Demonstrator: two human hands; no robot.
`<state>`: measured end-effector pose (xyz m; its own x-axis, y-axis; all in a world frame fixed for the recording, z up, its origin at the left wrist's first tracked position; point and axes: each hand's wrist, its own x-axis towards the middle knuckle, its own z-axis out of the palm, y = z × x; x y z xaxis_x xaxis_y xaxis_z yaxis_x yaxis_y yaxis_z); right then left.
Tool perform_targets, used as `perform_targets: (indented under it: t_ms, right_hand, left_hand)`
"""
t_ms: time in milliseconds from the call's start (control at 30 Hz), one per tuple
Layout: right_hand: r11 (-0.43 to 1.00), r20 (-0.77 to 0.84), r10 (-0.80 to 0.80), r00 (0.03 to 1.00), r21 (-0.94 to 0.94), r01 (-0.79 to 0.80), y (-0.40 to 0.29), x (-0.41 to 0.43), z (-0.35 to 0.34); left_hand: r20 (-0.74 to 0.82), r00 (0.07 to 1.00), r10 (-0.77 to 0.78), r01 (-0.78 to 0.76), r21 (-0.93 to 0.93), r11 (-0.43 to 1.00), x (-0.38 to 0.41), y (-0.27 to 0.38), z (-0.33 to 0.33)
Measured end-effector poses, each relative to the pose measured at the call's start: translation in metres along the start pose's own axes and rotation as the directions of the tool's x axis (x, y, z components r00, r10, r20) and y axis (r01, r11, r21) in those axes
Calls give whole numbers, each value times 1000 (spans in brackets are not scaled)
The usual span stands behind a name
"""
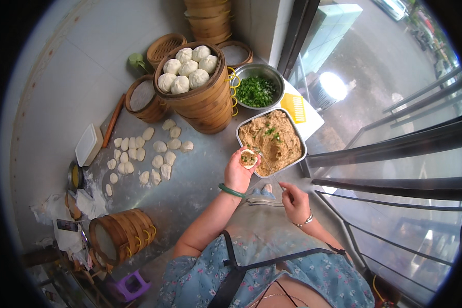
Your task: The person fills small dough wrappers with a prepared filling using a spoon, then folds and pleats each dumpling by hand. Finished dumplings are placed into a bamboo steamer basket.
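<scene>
Cupped in my left hand (239, 172) is a round dough wrapper (248, 158) with meat filling and green bits on it. My right hand (295, 202) grips the thin metal handle of a filling utensil (273, 175), whose tip is at the wrapper's edge. Just beyond, a square metal tray (303, 154) holds a mound of minced filling (271, 134). A steel bowl (280, 79) of chopped green onions (256, 91) stands behind it. Left of these, several pleated buns (188, 68) sit in the top of a stack of bamboo steamers (204, 107). Several dough pieces (159, 146) lie on the metal table (169, 200).
A wooden rolling pin (114, 121) and a lidded plastic container (89, 144) lie by the wall. Another bamboo steamer stack (123, 236) is at the lower left, near a purple stool (133, 285). A yellow scraper (293, 107) lies right of the bowl. Glass doors (392, 169) flank the right side.
</scene>
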<state>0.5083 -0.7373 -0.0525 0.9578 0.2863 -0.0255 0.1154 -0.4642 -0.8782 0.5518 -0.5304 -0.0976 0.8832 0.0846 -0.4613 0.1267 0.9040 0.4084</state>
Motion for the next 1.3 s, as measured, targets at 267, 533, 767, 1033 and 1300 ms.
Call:
perform_targets:
  t_ms: [267, 533, 767, 1033, 1300]
  right_hand:
    - [879, 210, -36, 977, -458, 131, 40, 36, 15]
    - [697, 362, 151, 920, 621, -359, 10, 63, 14]
    - [667, 386, 144, 911, 643, -377, 8, 69, 41]
    - [641, 353, 147, 924, 677, -361, -6, 77, 37]
    - [819, 317, 105, 943, 510, -262, -3, 78, 44]
  left_hand:
    - [8, 997, -77, 76, 85, 994, -18, 6, 5]
    - [117, 986, -119, 84, 265, 961, -52, 11, 26]
    - [254, 963, -88, -149, 776, 613, -64, 3, 24]
    - [181, 982, 63, -191, 909, 371, -57, 17, -3]
    - [280, 936, 214, -343, 864, 368, -58, 9, -9]
